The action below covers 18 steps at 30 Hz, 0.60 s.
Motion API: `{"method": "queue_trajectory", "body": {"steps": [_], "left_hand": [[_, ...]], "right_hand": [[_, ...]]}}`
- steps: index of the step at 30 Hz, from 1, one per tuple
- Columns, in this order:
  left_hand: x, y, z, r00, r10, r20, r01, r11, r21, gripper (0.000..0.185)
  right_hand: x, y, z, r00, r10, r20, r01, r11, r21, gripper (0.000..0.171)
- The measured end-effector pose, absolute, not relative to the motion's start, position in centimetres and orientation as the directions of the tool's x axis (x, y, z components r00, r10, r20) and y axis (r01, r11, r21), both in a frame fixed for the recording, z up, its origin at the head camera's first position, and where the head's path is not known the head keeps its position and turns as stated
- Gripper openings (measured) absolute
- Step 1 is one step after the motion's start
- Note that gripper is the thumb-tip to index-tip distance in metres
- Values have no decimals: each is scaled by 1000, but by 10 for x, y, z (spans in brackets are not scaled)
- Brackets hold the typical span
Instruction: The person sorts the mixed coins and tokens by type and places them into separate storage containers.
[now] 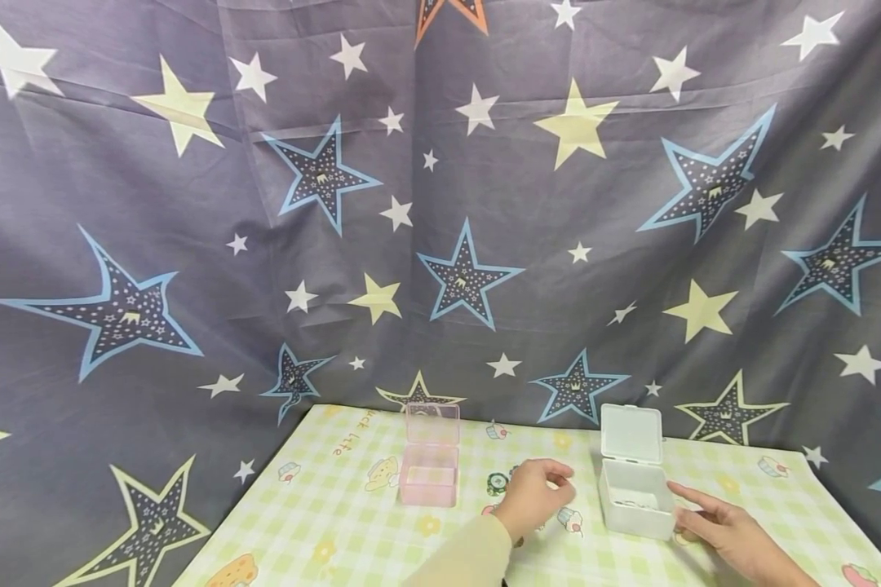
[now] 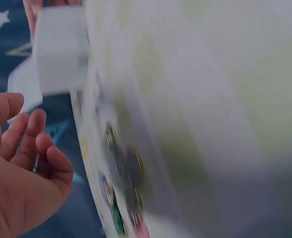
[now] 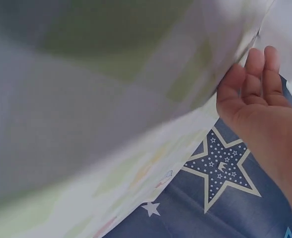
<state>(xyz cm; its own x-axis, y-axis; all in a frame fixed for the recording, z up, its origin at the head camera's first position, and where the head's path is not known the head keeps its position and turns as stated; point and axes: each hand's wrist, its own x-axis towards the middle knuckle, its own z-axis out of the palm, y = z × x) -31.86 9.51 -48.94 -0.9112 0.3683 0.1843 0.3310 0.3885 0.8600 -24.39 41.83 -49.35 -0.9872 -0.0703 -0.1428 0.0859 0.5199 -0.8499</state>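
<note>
Small white translucent plastic box (image 1: 635, 493) sitting right of table centre, hinged lid standing upright at the back, opening facing you, your right hand (image 1: 730, 534) lying open beside it, your left hand (image 1: 532, 495) hovering loosely curled, holding nothing.

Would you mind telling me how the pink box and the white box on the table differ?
The pink box is see-through and tinted, while the white box is opaque. No hand is at the pink box; the right hand lies at the white box, index finger by its side. The pink box sits left of the left hand, the white box right of it. Both stand with hinged lids raised on the checked tablecloth.
</note>
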Motion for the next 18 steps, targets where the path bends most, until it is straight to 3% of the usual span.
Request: {"method": "queue_trajectory", "body": {"steps": [5,11,18], "left_hand": [[-336,60,-495,-931,284,230,358,579,732,26],[-342,33,-501,-954,179,241,291,749,595,37],[-344,34,-514,-959,125,255,246,814,527,47]], "right_hand": [[-244,420,-491,-984,-89,-154,87,512,-854,72],[-245,420,-487,-980,-71,-187,121,533,-837,72],[-247,420,-481,-976,-62,-207,140,549,-824,74]]}}
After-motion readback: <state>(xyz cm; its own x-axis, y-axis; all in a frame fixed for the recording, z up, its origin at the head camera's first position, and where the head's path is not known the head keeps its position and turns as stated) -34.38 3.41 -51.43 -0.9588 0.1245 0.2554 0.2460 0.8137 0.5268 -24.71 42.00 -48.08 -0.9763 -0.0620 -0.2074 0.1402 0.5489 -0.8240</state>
